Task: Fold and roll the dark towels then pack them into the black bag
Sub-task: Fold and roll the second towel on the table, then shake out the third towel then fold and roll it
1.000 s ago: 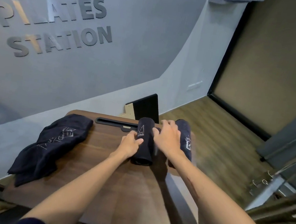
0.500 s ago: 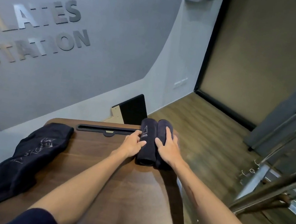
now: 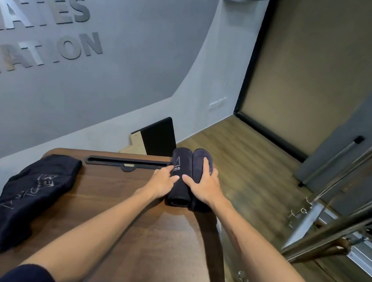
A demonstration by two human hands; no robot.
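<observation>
We have two rolled dark towels lying side by side and touching at the far right corner of the wooden tabletop (image 3: 100,220). Our left hand (image 3: 162,182) curls around the near left side of the left roll (image 3: 179,176), the one showing pale printed lettering, with the thumb on top of it. Our right hand (image 3: 205,184) lies over the right roll (image 3: 200,164), fingers spread and bent over its top, the thumb reaching across to where the two rolls meet. Both rolls point away from us, their near ends facing us as dark round openings.

On the left part of the tabletop we see a loose dark towel (image 3: 24,198), unrolled and crumpled, with pale lettering on it, well apart from the rolls. A black slotted strip (image 3: 126,163) runs along the far edge of the tabletop, just left of the rolls. Behind that edge a black panel (image 3: 160,137) leans against the grey wall (image 3: 121,46), which carries raised metal letters. We cannot see a black bag that we can identify as such.
</observation>
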